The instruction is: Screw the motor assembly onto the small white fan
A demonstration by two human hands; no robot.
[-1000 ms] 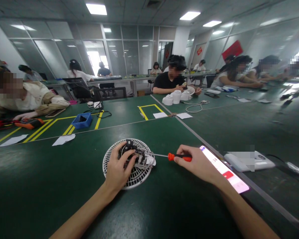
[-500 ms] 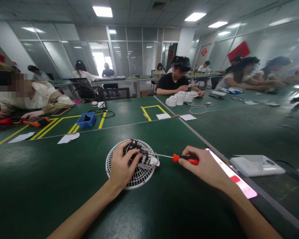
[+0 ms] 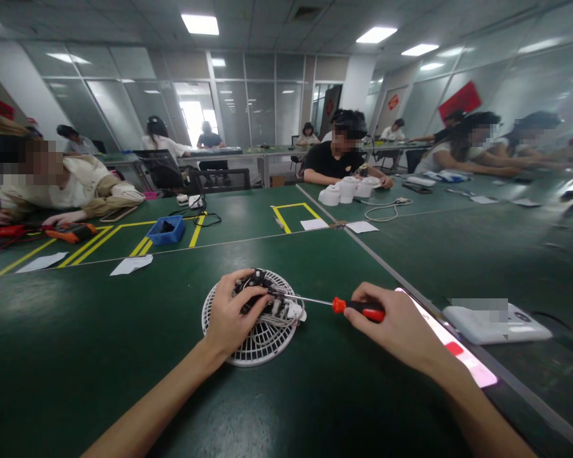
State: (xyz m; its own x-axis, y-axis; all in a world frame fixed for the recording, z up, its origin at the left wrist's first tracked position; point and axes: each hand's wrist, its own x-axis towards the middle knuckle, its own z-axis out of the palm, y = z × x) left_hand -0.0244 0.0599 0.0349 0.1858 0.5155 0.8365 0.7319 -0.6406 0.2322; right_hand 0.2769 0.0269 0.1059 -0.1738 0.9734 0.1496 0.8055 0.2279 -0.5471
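A round white fan grille [image 3: 260, 353] lies flat on the green table. On it sits a dark motor assembly [image 3: 258, 278] with pale wires and a white plastic part [image 3: 296, 312] at its right end. My left hand [image 3: 233, 312] is closed around the motor assembly, thumb and fingers pinching near its middle. In my right hand [image 3: 386, 318] is a screwdriver [image 3: 339, 305] with a red and black handle. Its metal shaft points left, and its tip reaches the motor assembly beside my left fingertips. The exact contact of the tip is too small to make out.
A lit phone [image 3: 468, 356] lies under my right forearm, and a white device [image 3: 496, 321] sits further right. Ahead are a blue bin [image 3: 166, 230], paper slips [image 3: 131, 264] and white housings [image 3: 347, 189]. A co-worker [image 3: 337, 156] sits opposite; another person [image 3: 76, 181] is at left.
Both hands keep their holds, and the screwdriver tip stays at the motor assembly. The screwdriver handle looks slightly turned. The whole view has shifted a little.
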